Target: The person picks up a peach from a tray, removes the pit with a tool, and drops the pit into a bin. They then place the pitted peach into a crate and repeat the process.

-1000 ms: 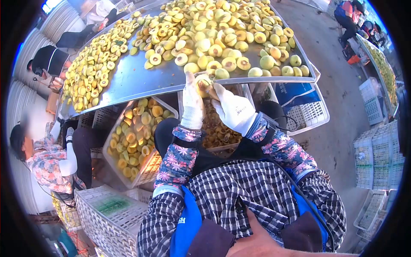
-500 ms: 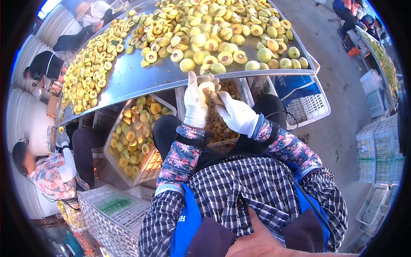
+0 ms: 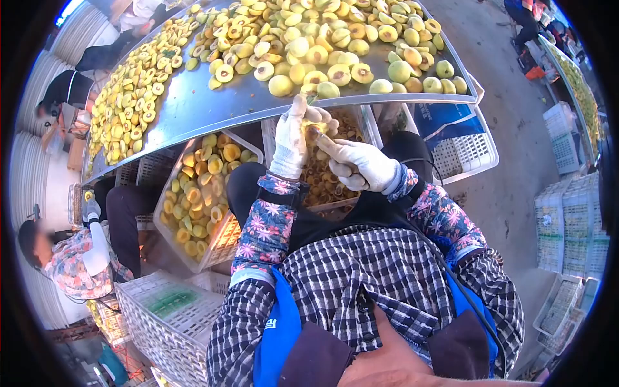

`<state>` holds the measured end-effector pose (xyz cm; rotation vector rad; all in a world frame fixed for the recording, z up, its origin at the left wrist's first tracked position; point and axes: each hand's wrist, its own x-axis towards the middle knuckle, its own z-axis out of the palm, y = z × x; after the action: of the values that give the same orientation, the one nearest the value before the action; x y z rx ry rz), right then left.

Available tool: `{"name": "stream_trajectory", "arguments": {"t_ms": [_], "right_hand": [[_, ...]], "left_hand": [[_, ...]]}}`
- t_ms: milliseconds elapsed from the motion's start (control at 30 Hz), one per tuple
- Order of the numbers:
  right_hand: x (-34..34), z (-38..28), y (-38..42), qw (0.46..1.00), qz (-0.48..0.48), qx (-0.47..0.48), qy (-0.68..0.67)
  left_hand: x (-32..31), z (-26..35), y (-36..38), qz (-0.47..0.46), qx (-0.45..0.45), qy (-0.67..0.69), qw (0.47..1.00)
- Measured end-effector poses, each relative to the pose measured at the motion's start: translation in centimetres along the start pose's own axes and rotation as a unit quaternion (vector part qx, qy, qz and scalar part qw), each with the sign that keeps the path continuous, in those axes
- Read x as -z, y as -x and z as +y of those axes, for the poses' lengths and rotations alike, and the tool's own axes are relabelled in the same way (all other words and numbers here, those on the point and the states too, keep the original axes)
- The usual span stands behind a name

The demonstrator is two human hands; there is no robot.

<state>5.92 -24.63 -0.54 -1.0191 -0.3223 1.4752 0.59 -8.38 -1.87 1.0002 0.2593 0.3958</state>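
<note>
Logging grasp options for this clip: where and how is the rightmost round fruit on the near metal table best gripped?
I'd pinch the rightmost round fruit across its near and far sides, coming from above and the right. Its rounded form offers no handle, neighboring fruit crowds its left, and bare metal table shows on its right.

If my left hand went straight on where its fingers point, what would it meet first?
Likely the metal table's near rim, right by the fingertips of your left hand. Depth is unclear; if the hand is higher than the rim, the fruit just beyond might come first.
</note>
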Motion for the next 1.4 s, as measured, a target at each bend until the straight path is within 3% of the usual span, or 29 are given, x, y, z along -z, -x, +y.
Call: {"name": "stream_trajectory", "arguments": {"t_ms": [33, 100, 167, 233, 267, 333, 367, 400, 433, 467, 500, 567, 733, 900, 1033, 1067, 1100, 1133, 1167, 1233, 1300, 1367, 1400], "right_hand": [[0.2, 0.2, -0.1, 1.0, 0.002, -0.001, -0.002], [0.9, 0.5, -0.6, 0.983, -0.079, -0.024, -0.161], [0.9, 0.6, -0.8, 0.983, -0.076, -0.016, -0.165], [0.7, 0.7, -0.6, 0.983, -0.075, -0.008, -0.17], [0.7, 0.5, 0.0, 0.991, -0.068, 0.015, -0.116], [2.8, 0.6, -0.1, 0.998, -0.04, 0.038, 0.027], [4.5, 1.9, -0.9, 0.998, -0.043, 0.04, 0.029], [6.2, 3.4, -1.7, 0.94, 0.037, 0.166, 0.296], [7.0, 4.1, -2.1, 0.79, 0.115, 0.279, 0.534], [5.3, 2.2, -0.3, 0.826, 0.115, 0.099, 0.543], [4.8, 1.7, 0.1, 0.851, 0.119, 0.053, 0.509], [5.5, 2.7, -0.4, 0.878, 0.122, 0.087, 0.455], [5.9, 3.7, -1.7, 0.871, 0.121, 0.096, 0.467], [5.3, 3.6, -0.8, 0.837, 0.119, 0.114, 0.522], [5.6, 3.9, 0.3, 0.836, 0.121, 0.105, 0.525], [5.6, 3.8, 0.4, 0.836, 0.121, 0.108, 0.525], [5.7, 3.7, 0.4, 0.861, 0.129, 0.105, 0.481], [5.6, 3.7, 0.4, 0.885, 0.134, 0.101, 0.435], [5.4, 3.5, 0.1, 0.896, 0.132, 0.137, 0.401], [4.0, 2.2, -0.1, 0.866, 0.169, 0.199, 0.426], [3.1, 1.0, -0.9, 0.841, 0.165, 0.263, 0.444], [1.2, -1.0, -0.7, 0.749, 0.175, 0.374, 0.519], [0.6, -1.4, -1.1, 0.749, 0.173, 0.373, 0.519]], "left_hand": [[-0.3, 0.0, 0.0, 0.0, 0.003, 0.001, 1.0], [-1.1, 0.0, -0.3, 0.075, -0.005, 0.038, 0.996], [-1.1, 0.0, -0.7, 0.094, -0.011, 0.052, 0.994], [0.0, -0.1, -1.5, 0.126, -0.018, -0.042, 0.991], [1.5, 0.0, -1.9, 0.126, -0.067, -0.087, 0.986], [4.2, 2.2, -1.8, 0.142, -0.078, -0.167, 0.973], [4.3, 4.8, -0.5, 0.182, -0.08, -0.282, 0.939], [7.1, 6.1, -0.2, 0.209, -0.079, -0.357, 0.907], [10.3, 7.3, 0.0, 0.245, -0.076, -0.474, 0.842], [11.2, 9.5, 1.1, 0.265, -0.074, -0.652, 0.706], [14.2, 10.2, 1.5, 0.266, -0.011, -0.689, 0.674], [14.5, 10.8, 1.6, 0.31, 0.017, -0.757, 0.575], [11.2, 6.3, -6.1, 0.109, -0.161, -0.673, 0.714], [8.8, 1.0, -12.3, 0.03, -0.119, -0.769, 0.628], [10.1, 0.2, -13.8, 0.04, -0.095, -0.777, 0.621], [11.5, -0.1, -14.1, 0.048, -0.067, -0.625, 0.776], [12.3, 0.0, -14.4, 0.054, -0.036, -0.443, 0.894], [9.6, 1.9, -11.7, 0.116, -0.034, -0.226, 0.967], [8.4, 3.0, -10.5, 0.144, -0.014, -0.055, 0.988], [7.2, 5.2, -6.6, 0.047, 0.043, 0.108, 0.992], [6.5, 5.2, -4.2, 0.04, 0.061, 0.142, 0.987], [5.6, 4.5, -2.3, 0.002, 0.05, 0.082, 0.995], [3.9, 4.6, -1.2, 0.012, 0.046, 0.082, 0.995]]}}
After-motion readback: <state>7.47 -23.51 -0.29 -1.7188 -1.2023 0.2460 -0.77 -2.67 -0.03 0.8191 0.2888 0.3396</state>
